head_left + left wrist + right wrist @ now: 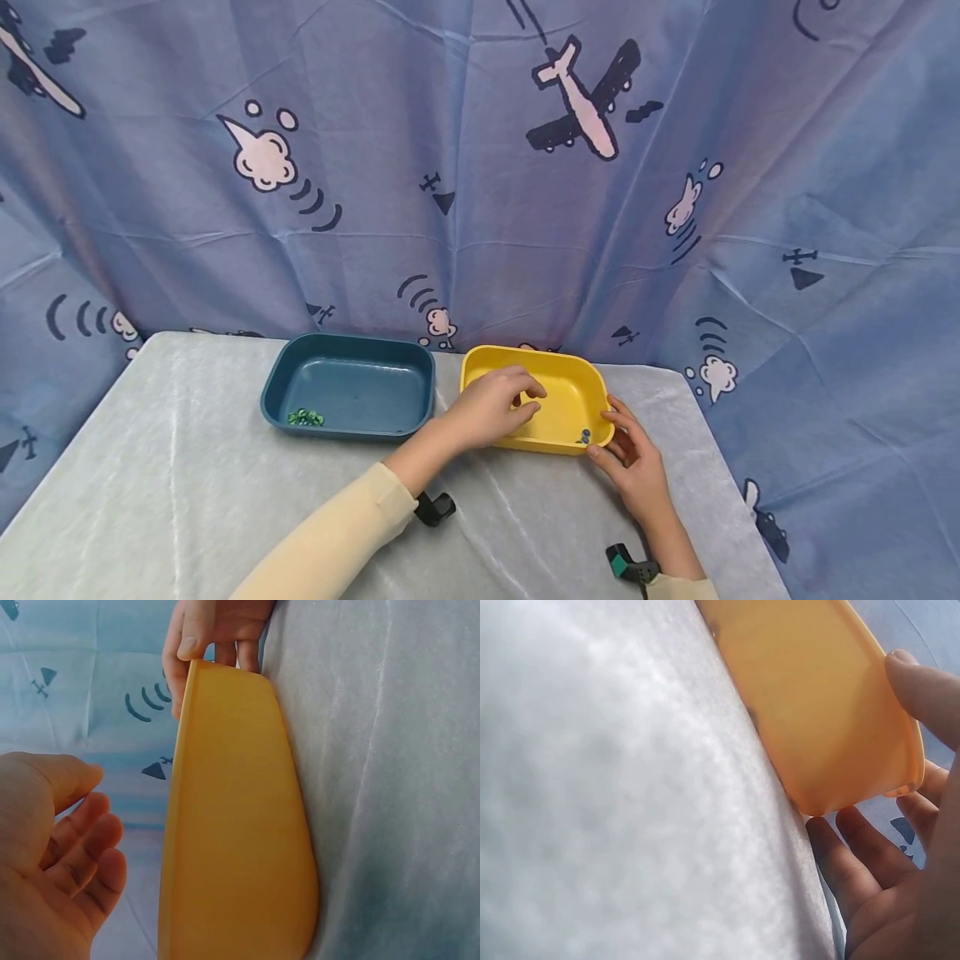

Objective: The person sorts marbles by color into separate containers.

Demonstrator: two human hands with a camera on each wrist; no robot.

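Note:
A yellow tray (558,400) stands on the cloth-covered table, with a few small blue pieces (584,436) in its near right corner. My right hand (633,471) grips that tray's right end, thumb at the near rim and fingers around the corner. Above the tray's left part hovers my left hand (498,404), its fingers loosely bent and a gap between thumb and forefinger. Nothing shows between those fingers in the left wrist view (60,847). To the left is a dark teal tray (360,383), holding a small cluster of green glassy pieces (305,417) in its near left corner.
A pale grey cloth (187,500) covers the table. Behind it hangs a blue curtain (375,167) printed with planes and clouds. The two trays stand side by side near the table's back edge, with a narrow gap between them.

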